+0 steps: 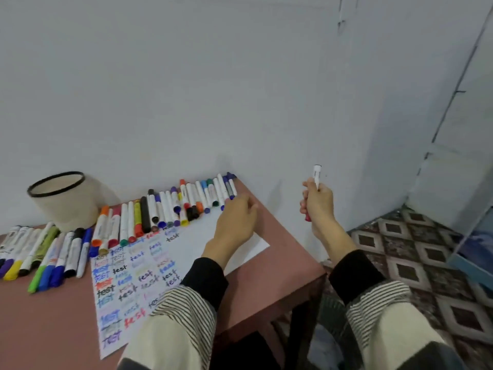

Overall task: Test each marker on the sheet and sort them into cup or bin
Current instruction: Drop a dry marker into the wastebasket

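Pink table [280,265]: right hand [318,202] grips marker [316,175], left hand [236,220] over sheet [192,244]

Both forearms in layered sleeves. Left sleeve [186,311]: cream outer fabric, band of thin black-and-white stripes, black fitted cuff nearest left hand [234,220]. Right sleeve [373,297]: same cream, same striped band, black cuff ending just below right hand [318,204]. Hands bare.

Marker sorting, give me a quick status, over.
Right hand grips a red-capped marker upright, off the table's edge. Left hand open over the marker row's right end. Test sheet well filled. Nothing in the way.
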Demonstrator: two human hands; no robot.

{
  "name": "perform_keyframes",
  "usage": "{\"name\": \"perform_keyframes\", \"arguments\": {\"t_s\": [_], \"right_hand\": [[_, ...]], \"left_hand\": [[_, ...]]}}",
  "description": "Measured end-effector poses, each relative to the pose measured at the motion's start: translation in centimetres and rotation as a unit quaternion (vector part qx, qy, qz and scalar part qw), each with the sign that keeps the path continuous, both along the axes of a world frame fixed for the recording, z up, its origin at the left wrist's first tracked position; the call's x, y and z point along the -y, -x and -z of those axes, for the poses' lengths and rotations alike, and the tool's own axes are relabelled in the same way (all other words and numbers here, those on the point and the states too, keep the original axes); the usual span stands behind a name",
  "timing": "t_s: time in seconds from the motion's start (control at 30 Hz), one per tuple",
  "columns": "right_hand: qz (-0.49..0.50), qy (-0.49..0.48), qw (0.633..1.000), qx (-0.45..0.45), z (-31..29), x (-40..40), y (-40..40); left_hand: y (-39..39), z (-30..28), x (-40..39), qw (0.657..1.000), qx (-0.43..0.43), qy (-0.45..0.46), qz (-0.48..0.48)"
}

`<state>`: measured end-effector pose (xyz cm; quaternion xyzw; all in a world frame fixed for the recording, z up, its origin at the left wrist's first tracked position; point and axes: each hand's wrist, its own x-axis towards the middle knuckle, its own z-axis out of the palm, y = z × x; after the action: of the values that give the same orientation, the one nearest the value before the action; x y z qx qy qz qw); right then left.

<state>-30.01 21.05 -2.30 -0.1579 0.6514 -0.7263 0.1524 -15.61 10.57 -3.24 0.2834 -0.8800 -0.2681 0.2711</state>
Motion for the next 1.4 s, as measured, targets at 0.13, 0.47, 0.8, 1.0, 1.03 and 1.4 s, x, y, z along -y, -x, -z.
{"name": "perform_keyframes", "arguments": {"t_s": [0.13, 0.47, 0.8, 1.0, 1.03, 1.4], "right_hand": [[0.048, -0.097, 0.994, 0.014, 6.6, -5.4, 4.8], [0.007, -0.356, 0.929, 0.1, 21.8, -11.7, 6.2], [0.013, -0.44, 0.894, 0.085, 23.8, -12.7, 5.0], [0.046, -0.333, 0.942, 0.007, 19.8, -10.0, 4.6], [0.049, -0.307, 0.95, -0.017, 18.4, -9.3, 4.4], [-0.091, -0.154, 0.954, -0.24, 1.0, 2.9, -2.0]], "left_hand": [[3.4, 3.4, -3.1, 0.993, 0.074, 0.079, 0.046], [3.5, 4.4, -3.3, 0.977, 0.178, 0.115, 0.018], [3.3, 4.1, -3.5, 0.986, 0.119, 0.119, 0.006], [2.8, 3.4, -3.8, 0.994, 0.03, 0.087, -0.052], [2.8, 3.3, -3.8, 0.995, 0.02, 0.08, -0.064], [-4.8, 0.6, 2.9, 0.982, -0.039, 0.08, -0.166]]}}
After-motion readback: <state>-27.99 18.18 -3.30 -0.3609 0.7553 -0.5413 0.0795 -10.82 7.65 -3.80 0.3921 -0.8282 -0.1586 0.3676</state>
